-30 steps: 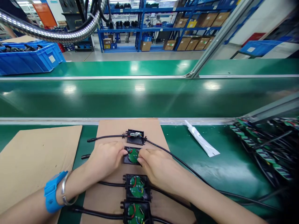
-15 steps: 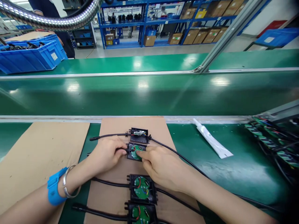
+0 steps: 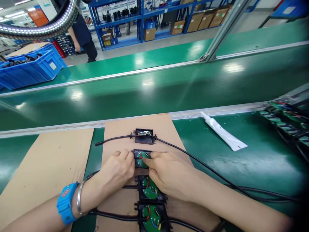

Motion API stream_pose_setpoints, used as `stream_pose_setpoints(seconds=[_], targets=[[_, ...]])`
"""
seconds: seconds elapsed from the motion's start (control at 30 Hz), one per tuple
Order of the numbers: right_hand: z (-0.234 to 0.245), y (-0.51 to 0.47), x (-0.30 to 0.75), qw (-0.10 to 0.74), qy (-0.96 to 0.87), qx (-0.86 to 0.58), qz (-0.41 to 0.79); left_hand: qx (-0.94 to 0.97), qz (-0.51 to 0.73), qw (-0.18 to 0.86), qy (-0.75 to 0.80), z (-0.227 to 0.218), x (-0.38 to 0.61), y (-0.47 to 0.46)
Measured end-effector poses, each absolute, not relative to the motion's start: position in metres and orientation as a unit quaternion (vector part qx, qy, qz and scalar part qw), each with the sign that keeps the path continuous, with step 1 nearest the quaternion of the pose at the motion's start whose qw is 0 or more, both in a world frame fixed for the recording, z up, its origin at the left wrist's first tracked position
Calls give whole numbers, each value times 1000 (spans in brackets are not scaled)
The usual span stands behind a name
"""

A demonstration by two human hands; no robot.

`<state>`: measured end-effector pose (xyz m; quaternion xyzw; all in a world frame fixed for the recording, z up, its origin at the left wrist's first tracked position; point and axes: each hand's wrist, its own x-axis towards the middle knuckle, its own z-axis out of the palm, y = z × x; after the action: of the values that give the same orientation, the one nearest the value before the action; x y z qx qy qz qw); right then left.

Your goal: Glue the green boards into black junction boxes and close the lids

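Observation:
A black plastic housing [image 3: 142, 150] with a green circuit board [image 3: 140, 162] and a red wire inside lies between my hands on the cardboard. My left hand [image 3: 118, 169] is closed at its left end, where the black cable enters; the fingertips are mostly hidden. With the index finger on the board, my right hand [image 3: 171, 170] grips the housing's right side. Farther off, another open housing [image 3: 144, 139] holds a small narrow board, with black cables out both ends. Nearer me, two similar housings with green boards [image 3: 150, 188] [image 3: 151, 219] sit one behind the other.
A second cardboard sheet [image 3: 50, 161] lies at left. On the green bench at right are a white tube [image 3: 224, 133] and a pile of circuit boards with cables [image 3: 287, 119]. A blue crate [image 3: 31, 71] stands back left; a person [image 3: 83, 35] is beyond it.
My left hand has turned, its knuckles now covering the housing's left end. The two nearer housings appear closer to the one between my hands. The view has tilted.

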<state>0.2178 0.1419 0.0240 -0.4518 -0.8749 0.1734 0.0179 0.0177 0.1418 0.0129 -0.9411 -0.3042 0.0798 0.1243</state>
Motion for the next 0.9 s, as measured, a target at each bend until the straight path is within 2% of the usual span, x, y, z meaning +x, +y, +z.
stream_pose_setpoints(seconds=[0.1, 0.3, 0.5, 0.63, 0.8, 0.9], targets=[[25, 141, 216, 14, -879, -449, 157, -934, 103, 151, -307, 10, 19, 139], [28, 136, 216, 19, -877, -459, 144, -910, -12, 90, -404, 4, 11, 130], [30, 137, 216, 12, -877, -455, 151, -919, 65, 163, -354, -3, 22, 113], [31, 137, 212, -2, -884, -438, 163, -911, 80, 171, -368, -3, 31, 110], [36, 137, 210, -30, -874, -457, 165, -911, 52, 72, -402, 9, 30, 121], [39, 138, 220, -9, -859, -458, 227, -913, 2, 3, -408, 17, 29, 131]])
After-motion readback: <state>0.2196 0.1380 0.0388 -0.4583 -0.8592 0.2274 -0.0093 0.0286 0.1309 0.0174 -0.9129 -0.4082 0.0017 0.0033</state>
